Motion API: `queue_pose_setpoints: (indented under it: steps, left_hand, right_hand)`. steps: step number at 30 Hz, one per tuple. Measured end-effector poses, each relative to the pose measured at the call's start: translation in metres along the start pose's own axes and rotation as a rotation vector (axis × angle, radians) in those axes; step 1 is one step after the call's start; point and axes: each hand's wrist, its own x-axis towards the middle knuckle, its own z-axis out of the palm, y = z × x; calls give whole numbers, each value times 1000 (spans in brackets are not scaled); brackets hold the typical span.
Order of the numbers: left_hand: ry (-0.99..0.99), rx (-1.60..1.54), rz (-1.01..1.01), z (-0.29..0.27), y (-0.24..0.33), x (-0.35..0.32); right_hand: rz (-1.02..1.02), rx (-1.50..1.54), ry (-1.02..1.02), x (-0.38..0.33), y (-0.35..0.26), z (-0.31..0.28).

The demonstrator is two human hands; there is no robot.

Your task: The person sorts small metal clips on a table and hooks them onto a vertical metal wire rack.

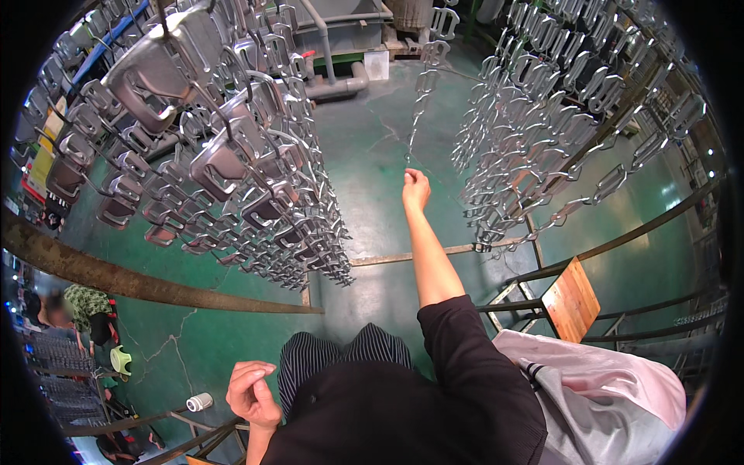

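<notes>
My right hand (416, 188) is stretched forward with its fingers pinched at the lower end of a hanging chain of linked metal pieces (425, 84). The strand slants up and away from my fingers, its silver frame-shaped parts hooked one below another. My left hand (254, 394) is low beside my left thigh. Its fingers are bent, with a gap between them and the thumb, and I see nothing in it. Nearest on the left hang dense rows of grey metal bracket-like parts (225, 172) on hooks. Similar shiny strands (535, 139) hang on the right.
A rusty rail (116, 267) curves across the left side. At the right stand a wooden-topped stool (572, 301) and a pink and grey cloth (597, 387). Pipes (329, 46) and a tank are at the back. Another person (87, 310) bends over at the far left.
</notes>
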Motion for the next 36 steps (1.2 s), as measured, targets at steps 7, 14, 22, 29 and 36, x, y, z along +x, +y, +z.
queue_pose_setpoints:
  steps: [7, 14, 22, 29, 36]
  left_hand:
    - [58, 70, -84, -5, -7, -13]
    - [26, 60, -143, -6, -10, -21]
    - [-5, 72, -189, 1, -7, -27]
    - [39, 55, -234, 13, -8, -37]
    - [33, 55, -249, 17, -9, -40]
  right_hand:
    - [189, 13, 280, 2, -7, 13]
    - [173, -212, 327, 17, 10, 19]
    - [149, -272, 145, 28, 22, 21]
    - [3, -113, 138, 38, 44, 23]
    - [-23, -56, 135, 35, 44, 16]
